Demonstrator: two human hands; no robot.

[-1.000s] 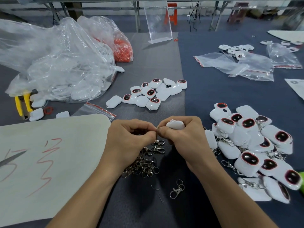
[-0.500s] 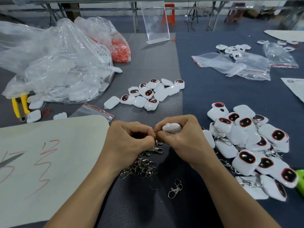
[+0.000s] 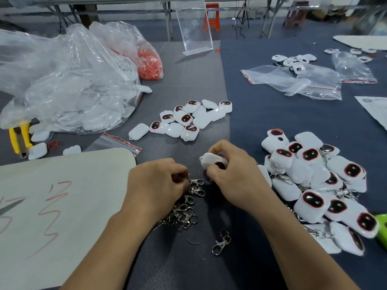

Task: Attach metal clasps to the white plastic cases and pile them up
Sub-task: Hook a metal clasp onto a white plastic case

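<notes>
A worker's right hand [image 3: 234, 176] grips a white case [image 3: 211, 161] just above the counter [image 3: 199, 273]. The left hand [image 3: 157, 185] curls into the loose clasps [image 3: 184, 210]; whether it pinches one cannot be told. Likely next: hook a clasp on, then add the case to the pile [image 3: 314, 185].

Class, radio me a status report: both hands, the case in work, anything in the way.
Left hand curled at the metal clasp pile, grip hidden. Right hand grips one white plastic case. No obstruction seen.
</notes>
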